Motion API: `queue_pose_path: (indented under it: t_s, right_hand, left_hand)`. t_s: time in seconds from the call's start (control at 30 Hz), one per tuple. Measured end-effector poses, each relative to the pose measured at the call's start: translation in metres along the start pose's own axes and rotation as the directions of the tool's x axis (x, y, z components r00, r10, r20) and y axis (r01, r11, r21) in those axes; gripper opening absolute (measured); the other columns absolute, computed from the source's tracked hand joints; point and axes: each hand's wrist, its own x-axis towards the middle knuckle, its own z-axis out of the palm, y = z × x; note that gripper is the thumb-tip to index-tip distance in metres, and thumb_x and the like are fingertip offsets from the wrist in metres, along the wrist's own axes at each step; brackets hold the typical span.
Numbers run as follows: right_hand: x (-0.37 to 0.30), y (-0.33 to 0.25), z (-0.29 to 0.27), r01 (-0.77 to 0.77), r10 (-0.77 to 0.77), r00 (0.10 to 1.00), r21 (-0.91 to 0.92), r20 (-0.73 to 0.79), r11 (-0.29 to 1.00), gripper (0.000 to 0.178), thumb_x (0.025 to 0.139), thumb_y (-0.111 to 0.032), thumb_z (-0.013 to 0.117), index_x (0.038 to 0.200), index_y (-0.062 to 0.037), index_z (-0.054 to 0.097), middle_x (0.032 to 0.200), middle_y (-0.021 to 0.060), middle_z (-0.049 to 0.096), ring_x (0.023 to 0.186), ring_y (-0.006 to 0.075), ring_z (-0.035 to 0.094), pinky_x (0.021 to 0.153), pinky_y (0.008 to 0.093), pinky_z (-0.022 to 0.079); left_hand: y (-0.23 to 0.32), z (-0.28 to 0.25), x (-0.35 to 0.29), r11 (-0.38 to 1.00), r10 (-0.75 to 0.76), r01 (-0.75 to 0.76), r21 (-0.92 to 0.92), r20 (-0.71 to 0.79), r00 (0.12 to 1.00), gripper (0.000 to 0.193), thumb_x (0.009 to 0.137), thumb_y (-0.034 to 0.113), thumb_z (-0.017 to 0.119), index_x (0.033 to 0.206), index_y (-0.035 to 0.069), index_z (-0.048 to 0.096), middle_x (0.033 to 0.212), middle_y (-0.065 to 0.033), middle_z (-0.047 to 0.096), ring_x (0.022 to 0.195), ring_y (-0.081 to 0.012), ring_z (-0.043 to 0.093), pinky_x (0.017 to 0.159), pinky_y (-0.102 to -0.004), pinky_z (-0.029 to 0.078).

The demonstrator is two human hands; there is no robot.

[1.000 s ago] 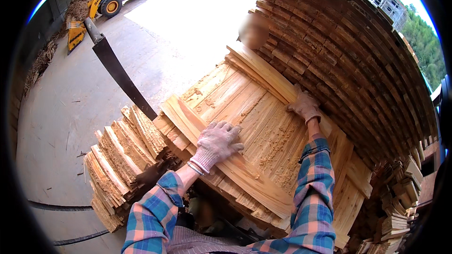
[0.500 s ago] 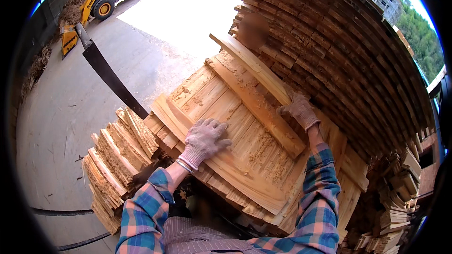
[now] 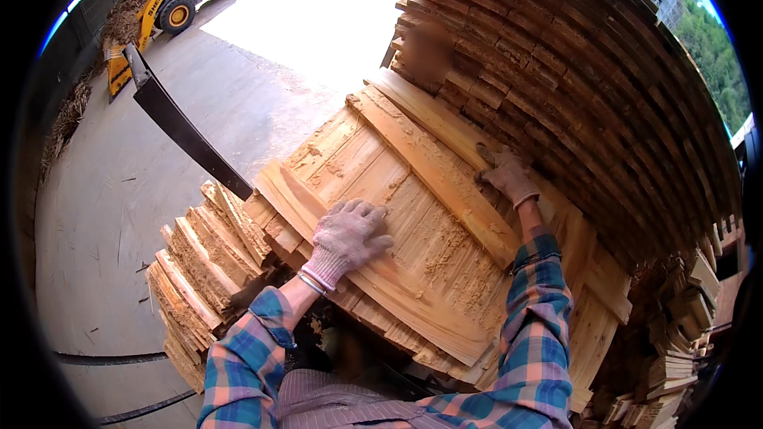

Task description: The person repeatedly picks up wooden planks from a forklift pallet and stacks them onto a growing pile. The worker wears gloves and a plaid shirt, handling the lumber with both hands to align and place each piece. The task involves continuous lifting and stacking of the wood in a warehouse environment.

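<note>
My left hand, in a pale knitted glove, lies on the near plank with its fingers apart. Under it is a layer of pale boards strewn with sawdust. My right hand, gloved too, rests spread over the near end of the far plank, beside the tall wood stack. Its thumb and fingers are apart on the wood, not wrapped round it. Between the two hands a middle plank runs across the boards, roughly parallel to the far one, with sawdust along it.
A tall stack of brown boards rises at the right. Rough slabs are piled at the left. A dark curved metal bar sticks out past the boards. A yellow wheel loader stands on the concrete floor behind. Offcuts lie lower right.
The far plank has come down flatter onto the layer, beside the stack. My right hand has loosened from its edge and spread on top. The left hand has stayed in place.
</note>
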Motion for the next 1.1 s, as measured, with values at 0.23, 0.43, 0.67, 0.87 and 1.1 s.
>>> queue_pose_path:
  t_s: [0.23, 0.43, 0.67, 0.87, 1.1]
  right_hand:
    - [-0.025, -0.012, 0.042, 0.195, -0.172, 0.978, 0.243, -0.114, 0.95, 0.076, 0.076, -0.05, 0.071, 0.141, -0.0191, 0.046, 0.137, 0.0143, 0.043, 0.114, 0.0308, 0.052, 0.093, 0.0437, 0.046]
    - [-0.069, -0.084, 0.021, 0.204, -0.218, 0.942, -0.082, -0.253, 0.976, 0.06, 0.07, -0.049, 0.073, 0.119, -0.0169, 0.059, 0.113, 0.0188, 0.061, 0.096, 0.0331, 0.062, 0.077, 0.048, 0.05]
    - [-0.22, 0.025, -0.014, -0.116, 0.07, 0.991, 0.45, 0.118, 0.886, 0.083, 0.074, -0.055, 0.074, 0.144, -0.0227, 0.041, 0.113, 0.0184, 0.062, 0.102, 0.0303, 0.061, 0.094, 0.0414, 0.049]
    - [-0.372, 0.206, 0.027, -0.562, 0.64, 0.76, 0.381, -0.111, 0.734, 0.076, 0.079, -0.054, 0.068, 0.143, -0.0217, 0.042, 0.132, 0.025, 0.052, 0.123, 0.0364, 0.05, 0.102, 0.0408, 0.042]
    - [-0.359, 0.24, 0.091, -0.327, 0.517, 0.76, 0.456, -0.393, 0.828, 0.043, 0.085, -0.022, 0.059, 0.127, -0.0106, 0.06, 0.119, 0.0177, 0.064, 0.107, 0.0331, 0.061, 0.094, 0.0374, 0.046]
  left_hand:
    - [0.01, 0.0, 0.01, 0.999, 0.034, -0.034, 0.0, 0.009, 0.999, 0.052, 0.08, 0.047, 0.066, 0.12, 0.013, 0.061, 0.115, -0.0086, 0.061, 0.114, -0.0298, 0.054, 0.097, -0.0416, 0.044]
    - [-0.003, 0.01, 0.004, 0.998, 0.063, -0.062, 0.027, -0.052, 0.997, 0.049, 0.081, 0.039, 0.068, 0.121, 0.011, 0.06, 0.115, -0.0109, 0.061, 0.11, -0.0308, 0.055, 0.096, -0.0423, 0.043]
    - [-0.009, 0.023, -0.001, 0.999, 0.048, -0.049, -0.017, -0.062, 0.997, 0.046, 0.085, 0.035, 0.066, 0.122, 0.008, 0.061, 0.117, -0.014, 0.061, 0.11, -0.0329, 0.055, 0.095, -0.0418, 0.044]
    - [0.0, 0.022, 0.003, 0.998, 0.025, -0.021, 0.061, -0.069, 0.997, 0.047, 0.085, 0.038, 0.064, 0.124, 0.011, 0.06, 0.119, -0.0145, 0.061, 0.111, -0.0333, 0.055, 0.096, -0.0423, 0.044]
    - [-0.008, 0.013, -0.001, 0.998, -0.01, 0.014, 0.067, -0.056, 0.998, 0.048, 0.086, 0.045, 0.062, 0.123, 0.014, 0.06, 0.117, -0.0108, 0.062, 0.112, -0.0295, 0.055, 0.096, -0.0409, 0.043]
